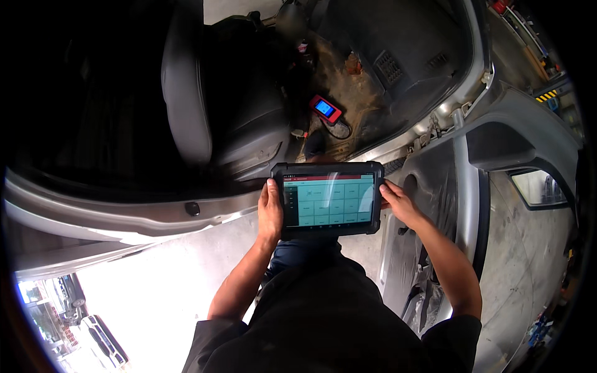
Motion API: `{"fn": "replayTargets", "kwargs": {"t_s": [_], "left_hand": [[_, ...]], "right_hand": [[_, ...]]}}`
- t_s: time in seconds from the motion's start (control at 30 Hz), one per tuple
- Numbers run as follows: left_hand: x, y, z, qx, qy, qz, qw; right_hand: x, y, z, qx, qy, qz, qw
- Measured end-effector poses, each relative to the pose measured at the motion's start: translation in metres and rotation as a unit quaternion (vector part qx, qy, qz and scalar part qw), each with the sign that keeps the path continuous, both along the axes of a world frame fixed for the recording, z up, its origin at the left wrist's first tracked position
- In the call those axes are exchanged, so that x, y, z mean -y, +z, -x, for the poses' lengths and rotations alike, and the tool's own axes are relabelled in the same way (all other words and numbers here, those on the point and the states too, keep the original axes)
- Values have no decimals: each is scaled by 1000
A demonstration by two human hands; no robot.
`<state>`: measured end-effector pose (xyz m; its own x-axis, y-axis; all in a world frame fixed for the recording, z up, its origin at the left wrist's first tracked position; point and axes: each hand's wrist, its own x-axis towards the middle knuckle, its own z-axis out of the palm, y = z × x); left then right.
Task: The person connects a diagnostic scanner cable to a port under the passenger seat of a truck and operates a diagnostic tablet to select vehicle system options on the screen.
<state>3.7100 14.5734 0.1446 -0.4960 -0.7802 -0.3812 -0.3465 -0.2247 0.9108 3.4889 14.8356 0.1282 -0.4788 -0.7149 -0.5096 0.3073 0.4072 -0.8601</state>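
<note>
Both my hands hold a black rugged tablet (329,199) in front of my body. Its lit screen shows a grid of pale teal tiles under a red bar. My left hand (270,211) grips the left edge, thumb along the frame. On the right edge, my right hand (399,204) is closed with its thumb at the front; the fingers behind the tablet are partly hidden. Beyond the tablet, a red handheld device (326,109) with a lit blue screen lies on the dirty car floor (357,93), a dark cable curling from it.
A grey car seat (186,93) stands to the left inside the vehicle. The open car door (429,186) with its side mirror (540,188) is at my right. The silver door sill (155,230) runs across at left. Another vehicle (104,342) shows at lower left.
</note>
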Motion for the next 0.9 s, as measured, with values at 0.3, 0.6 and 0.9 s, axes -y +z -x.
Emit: {"fn": "replayTargets", "kwargs": {"t_s": [0.3,0.6,0.9], "left_hand": [[-3,-6,-8,-23,-40,120,992],[-52,33,-30,-29,-198,553,808],[-92,16,-22,-25,-456,510,729]], "right_hand": [[3,16,-8,57,-2,6,998],[-4,4,-13,65,1,12,998],[-1,2,-20,212,-80,49,973]]}}
